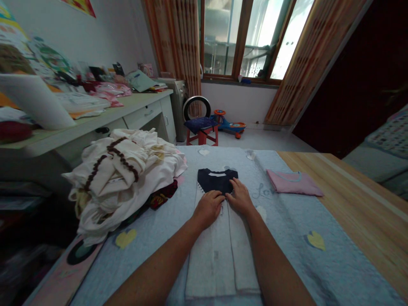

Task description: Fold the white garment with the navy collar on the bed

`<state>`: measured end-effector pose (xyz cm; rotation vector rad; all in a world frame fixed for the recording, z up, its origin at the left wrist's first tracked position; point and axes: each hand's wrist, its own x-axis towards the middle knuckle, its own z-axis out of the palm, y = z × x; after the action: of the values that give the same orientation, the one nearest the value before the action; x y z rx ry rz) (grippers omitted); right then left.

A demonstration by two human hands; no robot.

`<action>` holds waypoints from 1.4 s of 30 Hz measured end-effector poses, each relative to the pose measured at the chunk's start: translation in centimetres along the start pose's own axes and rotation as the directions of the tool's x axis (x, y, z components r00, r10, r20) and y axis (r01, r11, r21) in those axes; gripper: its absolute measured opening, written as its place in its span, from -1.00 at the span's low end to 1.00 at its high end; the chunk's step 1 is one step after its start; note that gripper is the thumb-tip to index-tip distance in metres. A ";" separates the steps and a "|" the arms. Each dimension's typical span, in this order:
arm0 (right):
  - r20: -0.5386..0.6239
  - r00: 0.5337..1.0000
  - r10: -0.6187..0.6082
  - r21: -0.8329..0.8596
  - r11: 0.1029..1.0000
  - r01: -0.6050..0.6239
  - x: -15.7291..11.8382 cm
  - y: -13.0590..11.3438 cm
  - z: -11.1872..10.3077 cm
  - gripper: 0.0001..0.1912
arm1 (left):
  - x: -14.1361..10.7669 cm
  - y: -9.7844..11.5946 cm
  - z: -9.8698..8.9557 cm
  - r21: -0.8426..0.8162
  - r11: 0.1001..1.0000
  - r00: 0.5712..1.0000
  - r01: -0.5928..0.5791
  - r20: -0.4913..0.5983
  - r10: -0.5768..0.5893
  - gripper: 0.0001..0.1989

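A folded garment (212,255) lies lengthwise in front of me, with a pale body and a navy yoke (215,180) at the far end. A white label strip shows at its neckline. My left hand (208,208) rests on the cloth at the near edge of the navy part, fingers laid over it and slightly bent. Beside it, my right hand (239,197) has its fingers spread on the right side of the navy part. The fingertips of both hands almost meet at the middle. Neither hand visibly lifts any cloth.
A heap of cream clothes (127,170) sits on the left of the light blue bedspread (153,255). A folded pink garment (295,182) lies at the right, near a wooden surface (360,216). Beyond are a cluttered desk (140,104) and a red stool (202,138).
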<state>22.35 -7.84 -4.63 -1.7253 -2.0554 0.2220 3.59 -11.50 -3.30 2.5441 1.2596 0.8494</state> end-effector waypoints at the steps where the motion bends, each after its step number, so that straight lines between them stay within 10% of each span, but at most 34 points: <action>1: -0.016 1.000 0.003 -0.004 1.000 -0.003 0.1 0.1 0.1 -0.37 | 0.0 0.0 0.0 0.000 1.000 1.000 -0.001 -0.002 0.001 -0.66; 18: -0.228 0.967 0.109 0.037 0.994 -0.103 0.4 0.5 0.4 -0.49 | -0.1 0.0 0.0 -0.030 1.000 1.000 0.006 -0.002 -0.006 -0.67; 42: -0.178 0.974 0.140 0.013 0.990 -0.140 0.3 0.5 0.3 -0.44 | -0.1 -0.1 -0.1 -0.038 0.999 1.000 0.002 -0.002 -0.002 -0.68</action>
<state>22.66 -7.38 -4.99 -1.8216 -1.8091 0.1067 3.42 -11.54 -3.29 2.5122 1.2345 0.8667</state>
